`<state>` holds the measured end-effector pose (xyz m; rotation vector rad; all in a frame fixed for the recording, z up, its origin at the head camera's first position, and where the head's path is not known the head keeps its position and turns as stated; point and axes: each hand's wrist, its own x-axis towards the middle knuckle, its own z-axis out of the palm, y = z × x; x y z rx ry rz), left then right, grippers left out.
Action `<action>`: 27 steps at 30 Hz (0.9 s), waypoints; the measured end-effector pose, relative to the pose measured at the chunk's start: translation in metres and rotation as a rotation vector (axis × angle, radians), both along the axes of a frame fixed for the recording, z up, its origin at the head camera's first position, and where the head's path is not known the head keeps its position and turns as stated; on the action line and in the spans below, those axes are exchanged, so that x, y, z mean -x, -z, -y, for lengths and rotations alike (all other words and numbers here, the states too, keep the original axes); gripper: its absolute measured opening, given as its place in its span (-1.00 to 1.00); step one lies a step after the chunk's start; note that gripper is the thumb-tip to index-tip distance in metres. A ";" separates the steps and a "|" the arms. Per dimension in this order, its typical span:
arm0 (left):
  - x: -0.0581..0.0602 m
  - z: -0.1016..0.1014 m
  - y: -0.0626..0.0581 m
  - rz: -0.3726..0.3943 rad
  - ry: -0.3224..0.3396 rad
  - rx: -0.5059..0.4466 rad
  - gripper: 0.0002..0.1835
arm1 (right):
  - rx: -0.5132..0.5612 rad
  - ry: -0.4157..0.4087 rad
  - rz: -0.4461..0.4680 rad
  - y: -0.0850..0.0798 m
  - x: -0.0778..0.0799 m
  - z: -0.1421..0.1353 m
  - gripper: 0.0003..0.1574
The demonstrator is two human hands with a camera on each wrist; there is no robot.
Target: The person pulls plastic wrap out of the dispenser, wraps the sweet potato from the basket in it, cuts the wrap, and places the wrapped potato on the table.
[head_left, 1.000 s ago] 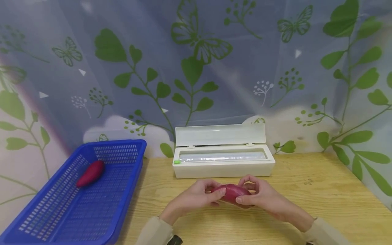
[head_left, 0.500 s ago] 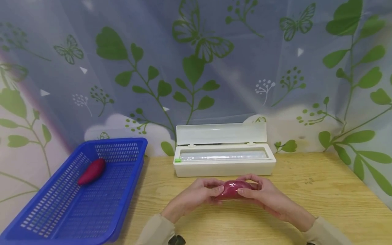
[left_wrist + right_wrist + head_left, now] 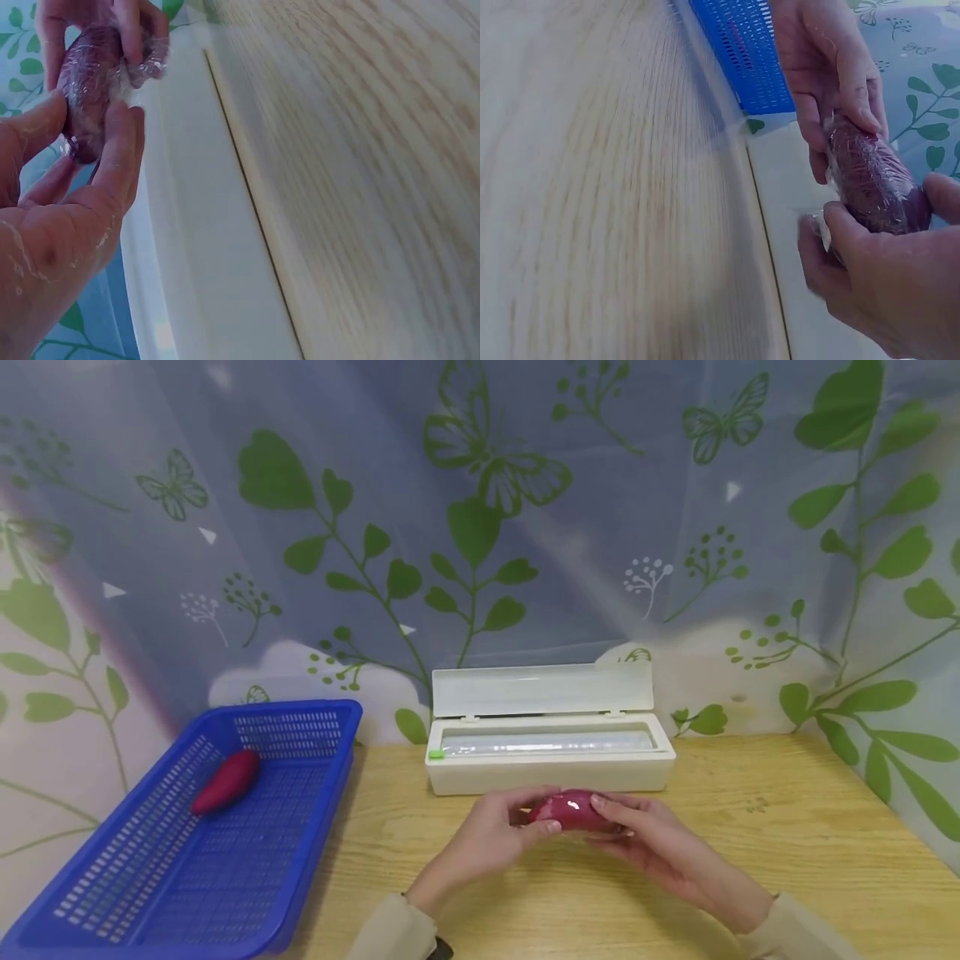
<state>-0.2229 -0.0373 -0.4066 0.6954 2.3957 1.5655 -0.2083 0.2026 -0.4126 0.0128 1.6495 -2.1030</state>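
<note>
A red-purple sweet potato point(image 3: 572, 810), wrapped in clear plastic film, is held between both hands above the table. My left hand point(image 3: 495, 831) grips its left end with thumb and fingers. At the other end, my right hand point(image 3: 660, 843) holds it, the thumb lying on top. Both wrist views show wrinkled film hugging the sweet potato point(image 3: 874, 180), with a loose bunch of film point(image 3: 154, 60) by the right hand's fingers. Just behind the hands stands a white cling film box point(image 3: 551, 777), its lid up and a roll of film point(image 3: 547, 744) inside.
On the left stands a blue plastic basket point(image 3: 300, 852) with another red sweet potato point(image 3: 227, 782) in it. The wooden table point(image 3: 780, 827) runs back to a curtain point(image 3: 570, 568) printed with leaves and butterflies.
The wrapped sweet potato has been turned in the hands and moved slightly toward the box. The right thumb has shifted up onto its top; the left thumb now lies lower along its near side.
</note>
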 end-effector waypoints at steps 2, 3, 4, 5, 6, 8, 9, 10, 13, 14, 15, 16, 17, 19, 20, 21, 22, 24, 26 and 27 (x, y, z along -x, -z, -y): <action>0.000 0.000 0.000 0.017 0.001 -0.025 -0.60 | 0.019 -0.006 0.028 -0.001 -0.001 0.001 -0.05; 0.000 0.001 0.000 0.027 0.002 -0.039 -0.61 | 0.026 -0.016 0.034 -0.002 -0.001 0.002 -0.05; 0.000 0.001 0.000 0.039 0.005 -0.052 -0.61 | 0.032 -0.027 0.042 -0.003 -0.001 0.002 -0.05; 0.000 0.001 0.000 0.051 0.007 -0.060 -0.61 | 0.034 -0.033 0.051 -0.003 -0.002 0.002 -0.05; 0.000 0.001 0.000 0.061 0.010 -0.069 -0.61 | 0.036 -0.045 0.052 -0.004 -0.002 0.002 -0.06; 0.000 0.001 0.001 0.087 0.012 -0.090 -0.60 | 0.036 -0.070 0.050 -0.004 -0.003 0.002 -0.08; 0.000 0.002 0.001 0.094 0.013 -0.099 -0.60 | 0.033 -0.078 0.050 -0.003 -0.003 0.002 -0.09; 0.000 0.002 0.001 0.099 0.013 -0.104 -0.60 | 0.036 -0.076 0.057 -0.004 -0.004 0.002 -0.09; 0.000 0.003 0.002 0.108 0.014 -0.116 -0.60 | 0.084 -0.073 0.059 -0.001 -0.005 0.003 -0.09; 0.000 0.003 0.002 0.107 0.013 -0.115 -0.60 | 0.104 -0.064 0.065 -0.001 -0.005 0.004 -0.08; 0.001 0.003 0.003 0.104 0.013 -0.112 -0.61 | 0.122 -0.056 0.069 0.000 -0.005 0.004 -0.07; 0.001 0.003 0.003 0.099 0.016 -0.111 -0.61 | 0.141 -0.050 0.071 0.001 -0.005 0.005 -0.07; 0.002 0.004 0.003 0.096 0.020 -0.113 -0.61 | 0.153 -0.051 0.066 0.002 -0.006 0.005 -0.07; 0.002 0.004 0.004 0.086 0.025 -0.113 -0.61 | 0.141 -0.042 0.065 0.003 -0.006 0.004 -0.05; 0.003 0.004 0.005 0.085 0.028 -0.115 -0.61 | 0.129 -0.039 0.060 0.002 -0.006 0.004 -0.05; 0.003 0.005 0.005 0.090 0.034 -0.122 -0.61 | 0.114 -0.038 0.056 0.002 -0.006 0.004 -0.06; 0.003 0.005 0.005 0.103 0.044 -0.131 -0.61 | 0.101 -0.036 0.053 0.001 -0.006 0.003 -0.06; 0.003 0.007 0.005 0.130 0.066 -0.141 -0.63 | 0.073 -0.040 0.043 0.000 -0.006 0.001 -0.08; 0.003 0.009 0.003 0.160 0.080 -0.152 -0.66 | 0.060 -0.053 0.024 -0.002 -0.005 0.000 -0.10; 0.004 0.010 0.002 0.174 0.083 -0.158 -0.67 | 0.053 -0.061 0.011 -0.002 -0.005 -0.001 -0.11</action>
